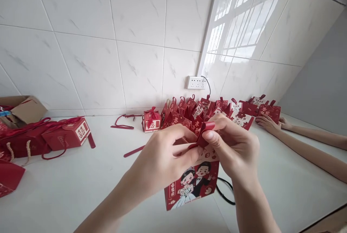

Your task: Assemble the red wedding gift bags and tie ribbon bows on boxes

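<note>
A red wedding favor box [193,186] with a cartoon bride and groom on its front hangs in the air before me, above the counter. My left hand [168,153] is closed, thumb and fingers pinching the box's top where the ribbon comes out. With thumb and forefinger, my right hand [235,146] grips the red ribbon [207,126], which is bent into a loop over the box top. The fingers partly cover the upper part of the box, so how the ribbon passes through it is hidden.
Several red favor boxes [179,119] stand along the tiled wall, below a power strip [196,82]. Larger red boxes [66,132] and an open carton [29,110] lie at left. Loose ribbon [134,151] and a black cable [226,198] are nearby. Another person's hands [268,123] touch boxes at right.
</note>
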A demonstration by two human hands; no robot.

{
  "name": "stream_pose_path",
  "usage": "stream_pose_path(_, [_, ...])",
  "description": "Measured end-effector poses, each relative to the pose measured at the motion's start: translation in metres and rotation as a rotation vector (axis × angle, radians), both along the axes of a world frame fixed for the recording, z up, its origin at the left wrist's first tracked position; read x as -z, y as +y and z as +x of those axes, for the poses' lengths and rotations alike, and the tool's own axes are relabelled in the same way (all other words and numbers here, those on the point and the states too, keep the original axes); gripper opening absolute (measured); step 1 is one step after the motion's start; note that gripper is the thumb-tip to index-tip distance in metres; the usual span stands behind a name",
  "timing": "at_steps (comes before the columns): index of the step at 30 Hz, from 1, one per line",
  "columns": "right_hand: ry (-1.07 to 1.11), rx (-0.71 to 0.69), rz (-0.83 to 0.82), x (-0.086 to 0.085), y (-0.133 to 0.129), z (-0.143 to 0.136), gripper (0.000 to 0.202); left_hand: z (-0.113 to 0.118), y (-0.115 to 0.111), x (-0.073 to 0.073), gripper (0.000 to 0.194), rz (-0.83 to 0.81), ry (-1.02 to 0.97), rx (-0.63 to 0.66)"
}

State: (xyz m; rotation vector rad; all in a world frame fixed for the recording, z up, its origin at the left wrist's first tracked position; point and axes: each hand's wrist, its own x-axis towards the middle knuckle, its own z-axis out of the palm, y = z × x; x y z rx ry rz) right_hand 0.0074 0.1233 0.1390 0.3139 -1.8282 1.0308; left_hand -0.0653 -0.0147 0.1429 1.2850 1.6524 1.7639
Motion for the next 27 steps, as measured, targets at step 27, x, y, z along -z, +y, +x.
stream_pose_path(27, [0.145, -0.607, -0.658, 0.008, -0.015, -0.035, 0.03, 0.006, -0.006, -0.001, 0.037, -0.097, 0.343, -0.319])
